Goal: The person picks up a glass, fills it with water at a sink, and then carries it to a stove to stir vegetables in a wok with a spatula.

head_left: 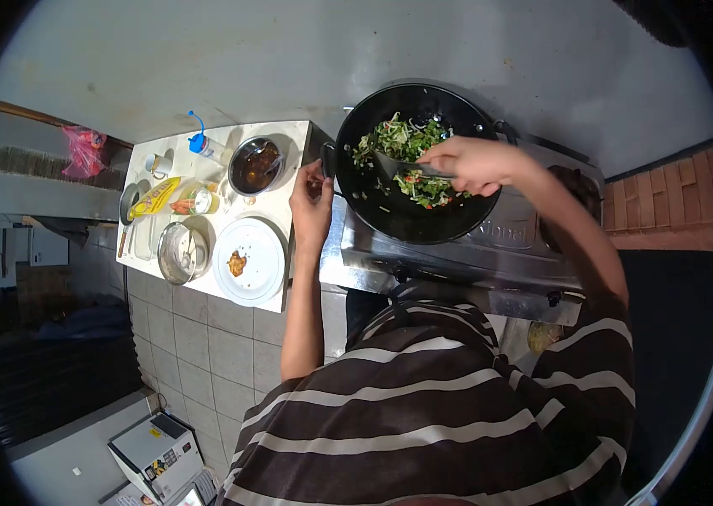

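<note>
A black wok (407, 226) sits on the stove, holding chopped green vegetables (407, 139) with pale strips and red bits. My left hand (312, 202) is closed around the wok's left side handle (329, 158). Over the right part of the wok, my right hand (479, 166) grips a spatula (388, 166) by its handle. The spatula's blade rests among the vegetables, and its far edge is partly hidden by them.
Left of the stove (474, 257) stands a white table (205, 293). On it are a white plate (251, 282) with a brown food piece, a steel bowl (260, 164) of dark sauce, another bowl (182, 253), a yellow packet (154, 198) and a blue-capped bottle (198, 143).
</note>
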The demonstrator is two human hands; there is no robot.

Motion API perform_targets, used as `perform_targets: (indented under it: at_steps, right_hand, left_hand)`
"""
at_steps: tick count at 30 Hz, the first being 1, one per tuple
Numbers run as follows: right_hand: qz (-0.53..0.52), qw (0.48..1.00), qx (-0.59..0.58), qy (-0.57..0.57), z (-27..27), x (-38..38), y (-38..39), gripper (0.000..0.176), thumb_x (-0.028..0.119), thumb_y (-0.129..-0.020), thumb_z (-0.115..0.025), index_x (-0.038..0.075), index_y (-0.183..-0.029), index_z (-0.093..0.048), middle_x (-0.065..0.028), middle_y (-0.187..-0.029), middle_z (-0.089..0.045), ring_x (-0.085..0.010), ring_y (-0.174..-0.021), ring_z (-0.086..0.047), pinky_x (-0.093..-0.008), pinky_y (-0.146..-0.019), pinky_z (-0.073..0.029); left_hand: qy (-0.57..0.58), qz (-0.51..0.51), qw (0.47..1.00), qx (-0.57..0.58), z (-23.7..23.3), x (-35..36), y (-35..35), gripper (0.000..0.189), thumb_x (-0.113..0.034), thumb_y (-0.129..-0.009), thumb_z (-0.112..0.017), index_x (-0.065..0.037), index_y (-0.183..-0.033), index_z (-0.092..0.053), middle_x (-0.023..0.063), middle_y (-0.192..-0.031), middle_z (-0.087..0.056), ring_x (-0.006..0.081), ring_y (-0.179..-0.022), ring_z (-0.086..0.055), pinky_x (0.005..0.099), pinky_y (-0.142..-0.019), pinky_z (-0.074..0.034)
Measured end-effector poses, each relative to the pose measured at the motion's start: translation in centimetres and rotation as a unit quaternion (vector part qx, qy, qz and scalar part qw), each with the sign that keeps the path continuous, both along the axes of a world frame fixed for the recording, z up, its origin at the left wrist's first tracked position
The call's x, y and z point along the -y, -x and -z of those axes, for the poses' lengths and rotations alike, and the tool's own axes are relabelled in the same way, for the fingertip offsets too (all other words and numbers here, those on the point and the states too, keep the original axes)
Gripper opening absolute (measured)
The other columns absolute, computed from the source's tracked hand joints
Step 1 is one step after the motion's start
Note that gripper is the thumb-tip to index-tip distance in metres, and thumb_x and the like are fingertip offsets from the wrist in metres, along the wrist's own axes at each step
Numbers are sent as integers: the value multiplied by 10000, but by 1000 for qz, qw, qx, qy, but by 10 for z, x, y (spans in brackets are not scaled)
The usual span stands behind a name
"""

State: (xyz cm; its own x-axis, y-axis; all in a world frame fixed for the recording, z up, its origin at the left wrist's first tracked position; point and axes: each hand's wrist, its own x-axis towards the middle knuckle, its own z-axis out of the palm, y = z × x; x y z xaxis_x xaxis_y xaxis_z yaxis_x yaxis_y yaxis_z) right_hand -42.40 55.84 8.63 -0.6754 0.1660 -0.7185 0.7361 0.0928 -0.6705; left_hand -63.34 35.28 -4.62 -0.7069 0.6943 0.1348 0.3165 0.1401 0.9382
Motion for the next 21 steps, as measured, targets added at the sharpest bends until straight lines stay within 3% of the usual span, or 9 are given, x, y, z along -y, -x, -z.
perform_targets:
  at_steps: [5, 8, 10, 12, 13, 14, 16, 18, 21]
  right_hand:
    - [-97, 990, 56, 89, -52, -15, -1, 425, 241, -1028, -377, 167, -1436, -470, 20, -683, -405, -17, -452, -274, -190, -349, -234]
    - [-179, 977, 83, 74, -59, -8, 13, 409, 231, -1049, -380, 174, -1439, -488, 21, -641, -388, -17, -453, -302, -176, -345, -248]
    - [-198, 974, 94, 56, -46, 0, 22, 420, 208, -1038, -360, 166, -1435, -492, -2, -654, -452, -32, -457, -326, -200, -342, -276]
    - [-243, 966, 89, 7, -24, 7, 28, 429, 215, -1028, -368, 156, -1434, -494, -36, -663, -520, -65, -441, -383, -236, -341, -310]
    - [-229, 967, 79, -80, -19, 13, 29, 450, 114, -920, -423, 119, -1351, -553, -40, -693, -509, -111, -452, -419, -261, -382, -345]
    - [-230, 967, 79, -80, -8, 10, 32, 450, 114, -920, -423, 119, -1351, -553, -40, -693, -509, -111, -452, -419, -261, -382, -345]
    - [-301, 918, 116, -230, 5, -1, 36, 461, 224, -1000, -403, 155, -1450, -477, -55, -672, -561, -122, -442, -487, -274, -351, -381]
    - [-217, 957, 106, -159, -5, -13, 31, 459, 208, -1000, -383, 187, -1448, -483, -55, -672, -556, -116, -463, -482, -276, -361, -392]
    - [-208, 966, 102, -117, -39, -7, 25, 453, 207, -1007, -376, 194, -1446, -486, -58, -679, -555, -112, -457, -457, -268, -365, -386]
  left_hand:
    - [-10, 3, 1000, 6, 3, -1, 0, 324, 1, -916, -623, -2, -1239, -586, 45, -895, -577, 120, -811, -580, 275, -786, -515]
    - [-17, 3, 1000, 9, 2, 0, -2, 325, 0, -917, -619, -2, -1241, -586, 50, -895, -581, 123, -816, -585, 280, -778, -515]
    - [12, -9, 1000, -20, -3, 0, -5, 328, -4, -916, -618, -1, -1243, -588, 54, -886, -584, 127, -813, -587, 286, -769, -514]
    - [15, -8, 999, -27, -2, 0, -3, 329, -6, -916, -618, 0, -1243, -588, 55, -880, -585, 129, -813, -585, 288, -770, -513]
    - [19, -8, 999, -34, -2, 1, -3, 330, -8, -915, -618, 1, -1243, -589, 56, -874, -585, 130, -813, -583, 289, -771, -513]
    - [19, -8, 999, -34, -1, 1, -2, 330, -8, -915, -618, 1, -1243, -589, 56, -874, -585, 130, -813, -583, 289, -771, -513]
    - [15, -6, 1000, -15, -3, 1, -3, 330, -10, -915, -618, 4, -1244, -589, 54, -867, -585, 130, -809, -577, 286, -772, -510]
    - [17, -6, 1000, -13, -3, 1, -3, 331, -10, -915, -618, 5, -1245, -588, 52, -870, -585, 128, -807, -574, 283, -771, -508]
    - [13, -7, 1000, -5, -3, 1, -3, 333, -10, -915, -619, 8, -1246, -587, 51, -871, -588, 126, -806, -573, 279, -769, -505]
